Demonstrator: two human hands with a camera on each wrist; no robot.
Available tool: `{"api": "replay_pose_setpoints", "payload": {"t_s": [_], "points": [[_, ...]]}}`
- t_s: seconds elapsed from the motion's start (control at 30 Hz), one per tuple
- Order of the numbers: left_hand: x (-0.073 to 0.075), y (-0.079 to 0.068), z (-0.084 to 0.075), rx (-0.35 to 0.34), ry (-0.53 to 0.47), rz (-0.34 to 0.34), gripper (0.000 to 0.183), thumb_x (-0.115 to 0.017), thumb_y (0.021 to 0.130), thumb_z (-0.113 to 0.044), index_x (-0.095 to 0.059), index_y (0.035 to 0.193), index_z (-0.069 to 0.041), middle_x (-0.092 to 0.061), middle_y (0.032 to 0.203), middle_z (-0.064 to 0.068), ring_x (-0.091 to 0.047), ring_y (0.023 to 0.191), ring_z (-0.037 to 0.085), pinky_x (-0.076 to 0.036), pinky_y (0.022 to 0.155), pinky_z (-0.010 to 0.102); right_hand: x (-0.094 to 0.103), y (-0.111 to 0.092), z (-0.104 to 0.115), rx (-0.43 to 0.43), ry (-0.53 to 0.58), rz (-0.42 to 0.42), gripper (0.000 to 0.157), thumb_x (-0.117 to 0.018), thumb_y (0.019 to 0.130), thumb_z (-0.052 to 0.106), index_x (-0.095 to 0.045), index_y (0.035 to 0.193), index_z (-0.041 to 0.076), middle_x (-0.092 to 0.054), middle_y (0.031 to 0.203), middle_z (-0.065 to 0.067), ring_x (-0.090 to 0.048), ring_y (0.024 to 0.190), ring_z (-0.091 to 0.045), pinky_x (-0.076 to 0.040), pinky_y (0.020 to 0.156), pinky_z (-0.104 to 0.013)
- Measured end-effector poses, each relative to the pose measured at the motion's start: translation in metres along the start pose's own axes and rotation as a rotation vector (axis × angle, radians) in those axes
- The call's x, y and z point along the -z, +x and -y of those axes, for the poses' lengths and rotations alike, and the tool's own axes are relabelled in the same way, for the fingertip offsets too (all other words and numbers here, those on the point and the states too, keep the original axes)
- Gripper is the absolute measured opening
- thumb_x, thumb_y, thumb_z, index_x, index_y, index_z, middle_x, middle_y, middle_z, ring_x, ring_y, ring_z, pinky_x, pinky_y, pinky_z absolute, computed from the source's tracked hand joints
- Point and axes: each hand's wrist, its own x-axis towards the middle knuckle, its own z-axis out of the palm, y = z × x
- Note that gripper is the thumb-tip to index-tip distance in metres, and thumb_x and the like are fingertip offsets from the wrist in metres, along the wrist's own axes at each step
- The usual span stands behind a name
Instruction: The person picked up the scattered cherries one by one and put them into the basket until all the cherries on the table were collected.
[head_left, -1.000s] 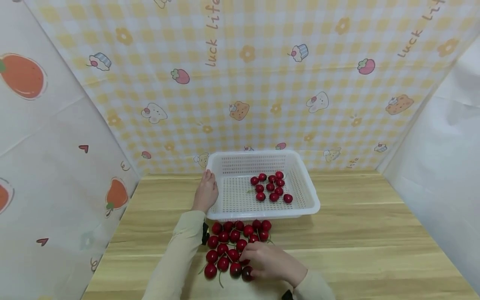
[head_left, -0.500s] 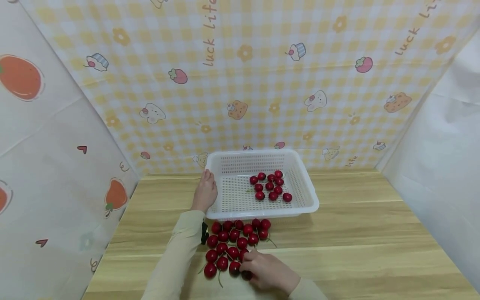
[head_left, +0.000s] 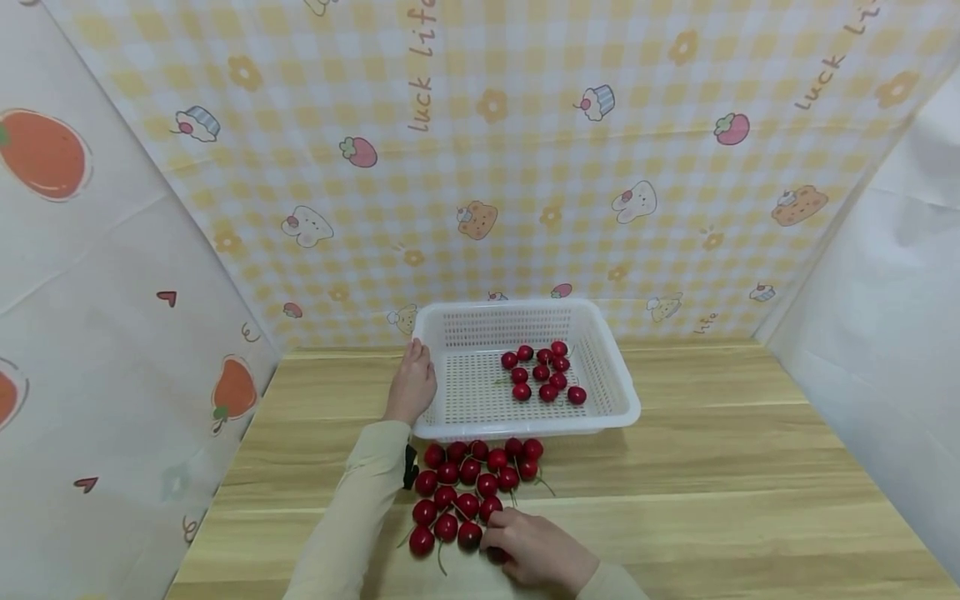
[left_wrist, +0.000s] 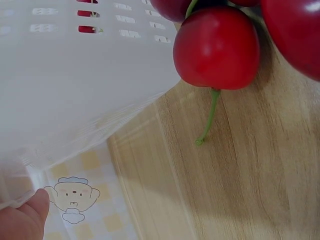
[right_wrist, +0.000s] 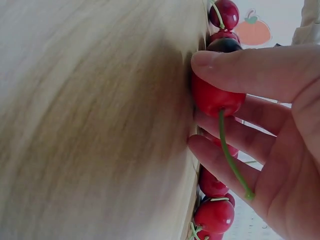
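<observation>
My left hand (head_left: 411, 385) holds the left rim of a white plastic basket (head_left: 517, 431); a fingertip at that rim shows in the lower left corner of the left wrist view. At the front of the cherry group, my right hand (head_left: 534, 546) pinches a dark red cherry (right_wrist: 216, 97) between thumb and fingers. The cherry's green stem hangs toward the palm in the right wrist view, and it seems to be at the tabletop. Loose cherries (head_left: 446, 527) lie in rough rows between the forearms, in front of the basket.
Inside the basket, several cherries (head_left: 542, 373) sit toward the right of its perforated floor. The wooden table (head_left: 712, 483) meets a yellow checked cloth backdrop (head_left: 480, 167) just behind the basket. White cloth walls (head_left: 120, 333) stand at both sides.
My right hand has drawn slightly toward the front and taken the front right cherry between its fingers, uncovering a cherry behind it. The left hand has stayed on the basket.
</observation>
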Motion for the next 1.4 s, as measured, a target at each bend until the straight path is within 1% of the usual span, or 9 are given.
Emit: {"api": "replay_pose_setpoints", "payload": {"t_s": [0.2, 0.47, 0.67, 0.83, 1.03, 1.13, 1.3, 1.4], "points": [[0.000, 0.000, 0.000, -0.017, 0.018, -0.002, 0.041, -0.043, 0.092, -0.005, -0.041, 0.127, 0.015, -0.031, 0.139, 0.029, -0.025, 0.132, 0.038, -0.022, 0.110, 0.043, -0.002, 0.000, 0.001, 0.000, -0.018, -0.029, 0.025, -0.072, 0.073, 0.013, -0.068, 0.096, 0.022, -0.052, 0.080, 0.012, -0.043, 0.069, 0.004, -0.041, 0.059, -0.007], [0.000, 0.000, 0.000, -0.011, 0.002, -0.006, 0.040, -0.044, 0.091, -0.005, -0.042, 0.127, 0.014, -0.030, 0.139, 0.028, -0.025, 0.133, 0.038, -0.023, 0.110, 0.044, -0.007, 0.001, 0.000, 0.006, -0.010, -0.036, 0.023, -0.070, 0.076, 0.011, -0.068, 0.095, 0.023, -0.051, 0.079, 0.013, -0.041, 0.068, 0.003, -0.041, 0.059, -0.007], [-0.001, -0.001, 0.001, -0.017, 0.004, -0.008, 0.040, -0.045, 0.091, -0.004, -0.041, 0.127, 0.015, -0.031, 0.139, 0.029, -0.025, 0.132, 0.039, -0.024, 0.109, 0.046, -0.004, 0.000, 0.002, 0.020, -0.011, -0.047, 0.022, -0.069, 0.077, 0.011, -0.068, 0.096, 0.022, -0.051, 0.080, 0.013, -0.041, 0.068, 0.003, -0.041, 0.060, -0.006], [-0.001, 0.000, 0.002, -0.022, 0.005, -0.010, 0.041, -0.044, 0.091, -0.004, -0.041, 0.127, 0.015, -0.031, 0.139, 0.029, -0.025, 0.132, 0.038, -0.023, 0.110, 0.044, 0.002, -0.003, 0.002, 0.055, -0.029, -0.086, 0.025, -0.070, 0.073, 0.009, -0.068, 0.095, 0.021, -0.053, 0.082, 0.012, -0.045, 0.072, 0.003, -0.041, 0.062, -0.005], [-0.001, 0.001, 0.003, -0.024, 0.000, -0.007, 0.041, -0.043, 0.092, -0.005, -0.041, 0.127, 0.015, -0.030, 0.139, 0.029, -0.024, 0.133, 0.038, -0.021, 0.110, 0.043, 0.015, -0.005, 0.001, 0.113, -0.068, -0.163, 0.026, -0.071, 0.069, 0.004, -0.066, 0.088, 0.020, -0.053, 0.083, 0.011, -0.045, 0.073, 0.002, -0.041, 0.064, -0.005], [-0.001, 0.001, 0.003, -0.023, -0.006, -0.007, 0.041, -0.042, 0.092, -0.005, -0.041, 0.127, 0.015, -0.030, 0.140, 0.029, -0.024, 0.133, 0.038, -0.022, 0.110, 0.043, 0.025, -0.007, -0.001, 0.132, -0.081, -0.227, 0.023, -0.072, 0.070, 0.004, -0.066, 0.087, 0.018, -0.054, 0.083, 0.010, -0.048, 0.075, 0.000, -0.042, 0.067, -0.006], [-0.001, 0.000, 0.002, -0.021, -0.012, -0.006, 0.040, -0.042, 0.092, -0.005, -0.041, 0.127, 0.014, -0.030, 0.140, 0.028, -0.025, 0.133, 0.038, -0.022, 0.110, 0.044, 0.047, -0.011, -0.004, 0.169, -0.113, -0.328, 0.020, -0.071, 0.071, 0.003, -0.067, 0.086, 0.015, -0.056, 0.086, 0.006, -0.050, 0.079, -0.005, -0.043, 0.070, -0.008], [0.000, 0.000, 0.002, -0.020, -0.015, -0.007, 0.040, -0.042, 0.092, -0.005, -0.041, 0.127, 0.014, -0.030, 0.140, 0.028, -0.024, 0.133, 0.037, -0.022, 0.110, 0.044, 0.064, -0.013, -0.006, 0.221, -0.125, -0.374, 0.022, -0.071, 0.068, -0.001, -0.066, 0.085, 0.013, -0.057, 0.086, 0.003, -0.050, 0.079, -0.007, -0.043, 0.070, -0.008]]}}
